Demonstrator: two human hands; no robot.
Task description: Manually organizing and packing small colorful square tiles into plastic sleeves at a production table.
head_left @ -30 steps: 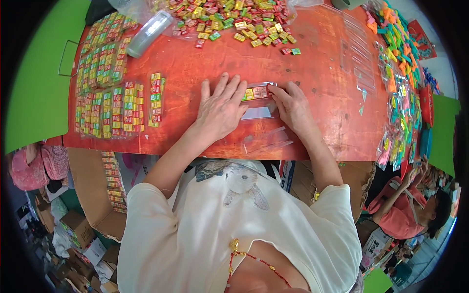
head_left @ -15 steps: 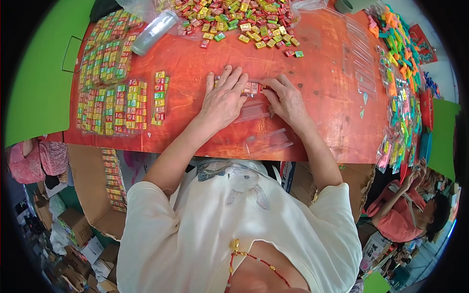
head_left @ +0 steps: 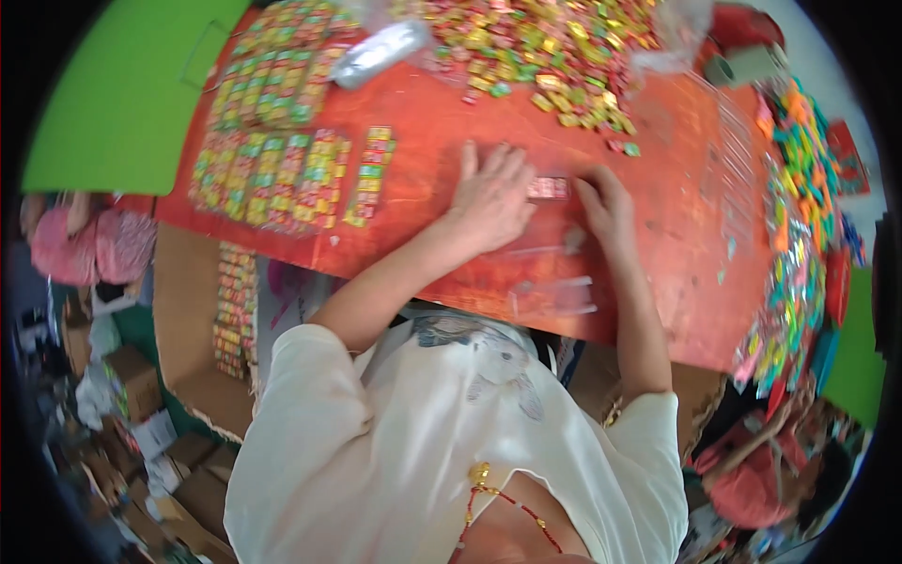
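Note:
My left hand [head_left: 493, 195] lies open and flat on the red table, fingers stretched out over one end of a short row of small red boxes [head_left: 549, 188]. Part of that row is hidden under the fingers. Just past the row's other end is my right hand [head_left: 609, 209], fingers bent and thumb apart, slightly blurred; nothing shows in its grasp. Below the hands, near the table edge, lies a clear plastic sleeve [head_left: 554, 297]. Another clear sleeve, blurred, is between the hands and it.
A heap of small red, yellow and green boxes [head_left: 536, 56] covers the far side. Packed strips [head_left: 272, 179] lie in rows at left, with a silvery roll [head_left: 381, 54] behind. Clear trays [head_left: 742, 179] and colourful plastic toys [head_left: 803, 141] are at right. A cardboard box [head_left: 193, 310] stands below left.
The whole view has turned and shifted, blurring the scene. My right hand has come off the end of the row of red boxes; my left hand stays over it.

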